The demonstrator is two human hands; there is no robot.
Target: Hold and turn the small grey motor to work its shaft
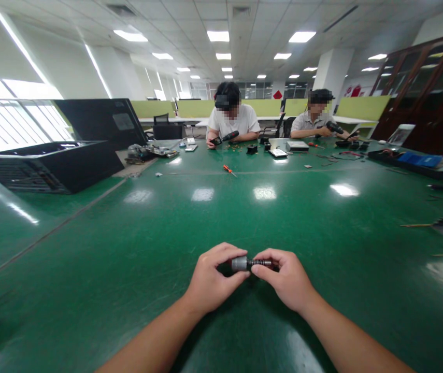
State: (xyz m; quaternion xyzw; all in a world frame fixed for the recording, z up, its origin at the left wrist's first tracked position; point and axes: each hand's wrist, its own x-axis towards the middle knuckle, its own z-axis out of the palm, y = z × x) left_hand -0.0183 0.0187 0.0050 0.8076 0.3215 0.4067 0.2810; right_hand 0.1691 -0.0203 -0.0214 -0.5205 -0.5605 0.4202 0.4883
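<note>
Just above the green table, a small metal part lies level between my two hands: a grey cylinder with a thinner, ribbed dark shaft pointing right. Its exact kind I cannot make out. My left hand is closed around the cylinder, thumb below and fingers above. The thumb and fingers of my right hand pinch the shaft and partly cover its right end. Both sets of fingertips nearly meet where the cylinder joins the shaft.
An orange-handled screwdriver lies further up the table. Black computer casing stands at the left. A dark tray with blue items is at the right. Across the table, two people handle drills among small parts.
</note>
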